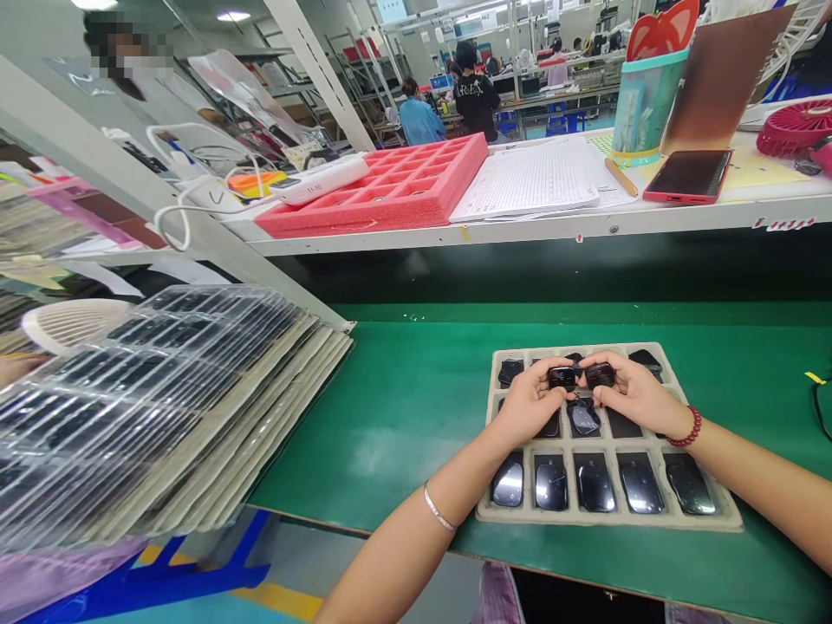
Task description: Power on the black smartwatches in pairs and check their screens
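Over the back part of a beige compartment tray (617,517), my left hand (531,400) pinches a small glossy black device (562,377) between thumb and fingers. Close beside it, my right hand (630,392) grips a second small black device (599,375). The two pieces are held level, nearly side by side; I cannot tell whether they are joined. Below the hands, a black piece in clear film (583,418) lies in the middle row. Dark glossy devices (594,484) fill the front row's compartments. My hands and forearms hide parts of the back and middle rows.
Stacked trays under clear covers (195,407) rise at the left of the green table mat (390,416). Along the shelf above stand a pink foam tray (416,195), papers (533,178), a red phone (689,176) and a teal cup (650,108). A black cable (820,412) lies at right.
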Demonstrator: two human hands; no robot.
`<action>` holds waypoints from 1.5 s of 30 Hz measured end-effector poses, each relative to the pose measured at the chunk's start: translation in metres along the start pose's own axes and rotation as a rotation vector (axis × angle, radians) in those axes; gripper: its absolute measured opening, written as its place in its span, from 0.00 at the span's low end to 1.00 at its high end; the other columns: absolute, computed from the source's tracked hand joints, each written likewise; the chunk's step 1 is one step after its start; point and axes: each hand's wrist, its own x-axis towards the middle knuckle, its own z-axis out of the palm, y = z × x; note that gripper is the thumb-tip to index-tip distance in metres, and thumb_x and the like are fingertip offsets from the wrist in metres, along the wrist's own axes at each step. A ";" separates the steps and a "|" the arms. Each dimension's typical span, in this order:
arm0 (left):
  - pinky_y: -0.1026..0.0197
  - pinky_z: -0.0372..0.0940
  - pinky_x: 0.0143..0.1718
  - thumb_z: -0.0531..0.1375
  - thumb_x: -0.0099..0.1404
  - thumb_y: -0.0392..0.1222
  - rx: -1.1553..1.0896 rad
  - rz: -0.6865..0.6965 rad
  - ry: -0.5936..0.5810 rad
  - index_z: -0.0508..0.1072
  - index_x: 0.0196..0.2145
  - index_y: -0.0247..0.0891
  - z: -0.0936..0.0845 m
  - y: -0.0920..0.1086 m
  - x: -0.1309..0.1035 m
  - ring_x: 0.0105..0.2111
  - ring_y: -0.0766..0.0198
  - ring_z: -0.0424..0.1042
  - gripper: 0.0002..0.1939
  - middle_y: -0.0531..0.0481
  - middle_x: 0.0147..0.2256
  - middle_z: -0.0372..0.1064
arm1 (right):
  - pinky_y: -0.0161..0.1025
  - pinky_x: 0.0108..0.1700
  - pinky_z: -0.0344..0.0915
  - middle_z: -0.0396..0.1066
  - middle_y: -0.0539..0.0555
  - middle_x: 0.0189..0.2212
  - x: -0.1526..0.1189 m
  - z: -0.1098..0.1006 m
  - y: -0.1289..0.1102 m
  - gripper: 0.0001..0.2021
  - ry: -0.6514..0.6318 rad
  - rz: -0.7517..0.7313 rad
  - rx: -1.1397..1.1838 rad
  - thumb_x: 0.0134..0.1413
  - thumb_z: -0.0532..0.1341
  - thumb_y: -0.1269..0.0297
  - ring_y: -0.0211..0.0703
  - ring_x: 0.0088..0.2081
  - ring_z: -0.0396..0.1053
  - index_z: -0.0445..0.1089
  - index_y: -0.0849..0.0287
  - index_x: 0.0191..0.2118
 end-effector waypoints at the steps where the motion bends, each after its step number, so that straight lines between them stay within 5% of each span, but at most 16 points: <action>1: 0.59 0.68 0.40 0.55 0.55 0.30 0.014 -0.008 0.004 0.67 0.46 0.35 0.000 0.000 0.000 0.34 0.63 0.73 0.19 0.44 0.40 0.72 | 0.39 0.32 0.70 0.67 0.53 0.37 0.000 0.000 0.000 0.15 0.000 0.002 0.004 0.51 0.56 0.70 0.39 0.28 0.69 0.62 0.56 0.46; 4: 0.61 0.68 0.35 0.55 0.57 0.32 0.053 -0.026 0.008 0.68 0.46 0.36 0.000 0.000 0.000 0.32 0.63 0.74 0.17 0.44 0.40 0.71 | 0.39 0.31 0.69 0.67 0.53 0.36 0.000 0.001 0.001 0.13 -0.005 0.008 0.004 0.53 0.54 0.70 0.38 0.26 0.68 0.62 0.56 0.45; 9: 0.58 0.67 0.43 0.57 0.54 0.30 -0.009 0.026 0.006 0.67 0.45 0.35 0.001 0.000 0.000 0.38 0.61 0.72 0.19 0.45 0.40 0.71 | 0.40 0.35 0.70 0.67 0.54 0.40 0.000 0.000 -0.001 0.16 -0.022 -0.030 -0.003 0.50 0.57 0.72 0.40 0.31 0.69 0.62 0.56 0.47; 15: 0.62 0.68 0.33 0.56 0.60 0.38 0.063 -0.020 0.051 0.69 0.44 0.36 -0.001 0.004 -0.002 0.31 0.63 0.73 0.14 0.44 0.39 0.72 | 0.39 0.31 0.70 0.67 0.53 0.34 -0.001 -0.002 0.000 0.11 -0.029 0.007 0.022 0.57 0.52 0.67 0.38 0.27 0.69 0.62 0.58 0.46; 24: 0.58 0.69 0.37 0.58 0.58 0.37 0.058 -0.011 0.054 0.70 0.41 0.35 0.002 0.009 -0.003 0.35 0.60 0.73 0.12 0.45 0.38 0.72 | 0.39 0.30 0.70 0.67 0.53 0.33 -0.001 -0.001 -0.002 0.10 -0.034 0.001 0.029 0.57 0.53 0.65 0.38 0.26 0.69 0.64 0.58 0.44; 28: 0.59 0.67 0.42 0.58 0.55 0.31 0.036 0.035 0.023 0.68 0.46 0.36 0.001 0.004 -0.002 0.40 0.60 0.71 0.19 0.45 0.41 0.71 | 0.38 0.32 0.69 0.66 0.52 0.35 -0.001 0.000 -0.003 0.12 -0.025 -0.016 0.025 0.52 0.55 0.69 0.39 0.29 0.69 0.64 0.57 0.44; 34: 0.66 0.66 0.29 0.54 0.57 0.31 0.138 0.037 0.022 0.68 0.48 0.36 -0.002 0.000 -0.001 0.31 0.66 0.70 0.20 0.45 0.41 0.70 | 0.37 0.31 0.68 0.66 0.51 0.34 -0.001 0.000 -0.005 0.14 -0.040 -0.015 0.006 0.49 0.54 0.73 0.38 0.28 0.67 0.63 0.57 0.43; 45: 0.60 0.67 0.41 0.52 0.49 0.24 0.014 0.011 0.025 0.67 0.45 0.37 0.002 0.004 -0.002 0.39 0.63 0.71 0.25 0.47 0.43 0.69 | 0.35 0.32 0.65 0.68 0.52 0.35 -0.003 -0.001 -0.007 0.17 -0.066 -0.079 -0.056 0.45 0.54 0.76 0.42 0.34 0.68 0.62 0.57 0.44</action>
